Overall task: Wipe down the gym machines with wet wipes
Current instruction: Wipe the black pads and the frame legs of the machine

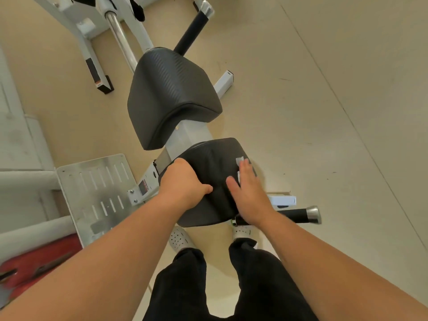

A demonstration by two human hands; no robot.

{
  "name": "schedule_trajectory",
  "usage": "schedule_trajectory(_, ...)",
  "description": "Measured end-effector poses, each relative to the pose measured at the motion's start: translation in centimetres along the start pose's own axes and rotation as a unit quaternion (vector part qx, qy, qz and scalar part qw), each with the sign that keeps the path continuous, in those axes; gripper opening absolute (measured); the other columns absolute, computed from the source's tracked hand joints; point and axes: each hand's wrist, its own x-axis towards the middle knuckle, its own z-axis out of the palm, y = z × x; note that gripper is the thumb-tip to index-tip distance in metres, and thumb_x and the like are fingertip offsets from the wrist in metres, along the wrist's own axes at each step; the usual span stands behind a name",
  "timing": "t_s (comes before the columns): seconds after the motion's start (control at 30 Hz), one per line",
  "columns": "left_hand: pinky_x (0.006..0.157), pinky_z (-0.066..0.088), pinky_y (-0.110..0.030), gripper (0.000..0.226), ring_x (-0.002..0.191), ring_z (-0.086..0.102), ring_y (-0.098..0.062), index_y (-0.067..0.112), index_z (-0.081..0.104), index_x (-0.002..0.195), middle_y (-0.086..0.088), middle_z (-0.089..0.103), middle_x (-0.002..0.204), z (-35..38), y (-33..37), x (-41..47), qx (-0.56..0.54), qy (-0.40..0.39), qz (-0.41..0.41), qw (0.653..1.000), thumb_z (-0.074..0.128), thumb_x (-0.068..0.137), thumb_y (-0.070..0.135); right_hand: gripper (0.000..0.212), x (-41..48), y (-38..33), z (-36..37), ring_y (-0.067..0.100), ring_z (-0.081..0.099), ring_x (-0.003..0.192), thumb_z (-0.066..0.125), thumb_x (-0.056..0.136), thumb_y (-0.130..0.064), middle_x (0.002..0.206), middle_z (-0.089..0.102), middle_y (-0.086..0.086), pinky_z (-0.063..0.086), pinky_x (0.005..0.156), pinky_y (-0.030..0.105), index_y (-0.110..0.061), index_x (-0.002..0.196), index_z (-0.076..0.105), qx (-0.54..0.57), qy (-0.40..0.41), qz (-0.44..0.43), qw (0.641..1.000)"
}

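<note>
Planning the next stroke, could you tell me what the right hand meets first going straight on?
Right hand: more near pad to its far edge; beyond, perhaps the larger pad's corner, depth unclear.

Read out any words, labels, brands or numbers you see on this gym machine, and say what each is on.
No text is readable here.
Red and black sticker on the white frame by the left hand: too blurred to read.
Orange and white label on the far frame leg: too small to read.
Near pad, far pad, wet wipe: no print visible.
</note>
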Motion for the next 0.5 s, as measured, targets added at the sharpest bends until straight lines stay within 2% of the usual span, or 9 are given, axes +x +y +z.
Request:
schedule_trajectory(0.03, 0.086, 0.049, -0.036, 0.074, 0.110, 0.060, -0.028, 0.011, 0.047, 0.124, -0.006, 0.059, 0.116, 0.1, 0.0, 0.1, 0.001, -0.001, -0.001, 1.000, 0.087, 0.073, 0.046, 0.075, 1.9, -0.9, -0.4, 0.011, -0.005, 0.158, 0.028, 0.102, -0.060, 0.172, 0.000, -0.006, 0.007, 0.129, 0.048, -0.025, 0.164, 0.003, 0.031, 0.005, 0.022, 0.999)
schedule_trajectory(0.1, 0.085, 0.050, -0.036, 0.076, 0.109, 0.059, -0.027, 0.011, 0.046, 0.126, -0.005, 0.058, 0.116, 0.2, -0.2, 0.3, 0.002, 0.002, -0.001, 1.000, 0.087, 0.072, 0.047, 0.075, 4.4, -2.9, -0.9, 0.013, -0.003, 0.158, 0.025, 0.102, -0.060, 0.172, 0.002, -0.003, 0.007, 0.129, 0.049, -0.023, 0.164, 0.005, 0.038, 0.007, 0.005, 0.999)
schedule_trajectory(0.2, 0.077, 0.049, -0.033, 0.072, 0.096, 0.057, -0.021, 0.013, 0.047, 0.123, -0.002, 0.058, 0.109, 0.1, -0.6, 0.6, -0.001, 0.004, 0.003, 1.000, 0.087, 0.073, 0.047, 0.084, 2.7, -4.5, -0.6, 0.010, -0.014, 0.156, 0.022, 0.097, -0.066, 0.172, -0.009, -0.004, -0.007, 0.128, 0.040, -0.022, 0.164, -0.004, -0.030, -0.024, -0.114, 0.993)
schedule_trajectory(0.3, 0.087, 0.053, -0.037, 0.077, 0.110, 0.061, -0.026, 0.012, 0.047, 0.129, -0.007, 0.060, 0.121, 0.0, -0.5, 0.8, 0.013, -0.008, 0.000, 1.000, 0.087, 0.073, 0.047, 0.084, -2.7, -1.5, 0.1, 0.005, -0.023, 0.153, 0.023, 0.101, -0.068, 0.169, -0.023, -0.012, -0.011, 0.125, 0.034, -0.025, 0.163, -0.012, -0.104, -0.032, -0.198, 0.974)
schedule_trajectory(0.37, 0.095, 0.052, -0.041, 0.082, 0.120, 0.058, -0.031, 0.010, 0.045, 0.132, -0.009, 0.058, 0.129, -0.2, -0.2, 0.9, 0.016, -0.019, -0.003, 1.000, 0.087, 0.072, 0.047, 0.081, -4.0, 1.4, 0.8, 0.006, -0.017, 0.155, 0.028, 0.100, -0.065, 0.170, -0.017, -0.014, -0.006, 0.126, 0.036, -0.030, 0.163, -0.009, -0.068, -0.019, -0.130, 0.989)
schedule_trajectory(0.4, 0.096, 0.051, -0.042, 0.085, 0.122, 0.057, -0.032, 0.009, 0.044, 0.133, -0.010, 0.057, 0.131, -0.3, -0.1, 1.0, 0.015, -0.023, -0.004, 1.000, 0.088, 0.072, 0.047, 0.080, -3.1, 2.2, 1.0, 0.010, -0.005, 0.157, 0.030, 0.097, -0.066, 0.171, -0.003, -0.012, 0.003, 0.128, 0.040, -0.033, 0.162, -0.001, -0.010, -0.010, -0.058, 0.998)
schedule_trajectory(0.43, 0.098, 0.050, -0.042, 0.086, 0.124, 0.056, -0.033, 0.008, 0.043, 0.134, -0.011, 0.056, 0.132, -0.4, 0.0, 1.1, 0.013, -0.026, -0.004, 1.000, 0.088, 0.072, 0.046, 0.078, -1.4, 2.3, 0.9, 0.017, 0.015, 0.156, 0.030, 0.093, -0.069, 0.167, 0.017, -0.006, 0.017, 0.127, 0.047, -0.033, 0.159, 0.012, 0.052, 0.007, 0.012, 0.999)
schedule_trajectory(0.47, 0.099, 0.050, -0.043, 0.087, 0.125, 0.055, -0.033, 0.007, 0.042, 0.135, -0.011, 0.055, 0.133, -0.4, 0.1, 1.2, 0.012, -0.027, -0.004, 1.000, 0.088, 0.072, 0.046, 0.078, 0.8, 1.7, 0.6, 0.022, 0.033, 0.147, 0.029, 0.088, -0.074, 0.157, 0.034, -0.001, 0.029, 0.122, 0.054, -0.031, 0.153, 0.026, 0.097, 0.030, 0.073, 0.992)
schedule_trajectory(0.5, 0.099, 0.050, -0.043, 0.088, 0.125, 0.055, -0.033, 0.007, 0.042, 0.136, -0.011, 0.055, 0.134, -0.3, 0.1, 1.2, 0.012, -0.029, -0.004, 1.000, 0.088, 0.072, 0.045, 0.081, 2.8, 0.9, 0.0, 0.023, 0.043, 0.138, 0.026, 0.084, -0.078, 0.147, 0.044, 0.001, 0.036, 0.116, 0.056, -0.028, 0.148, 0.035, 0.120, 0.043, 0.114, 0.985)
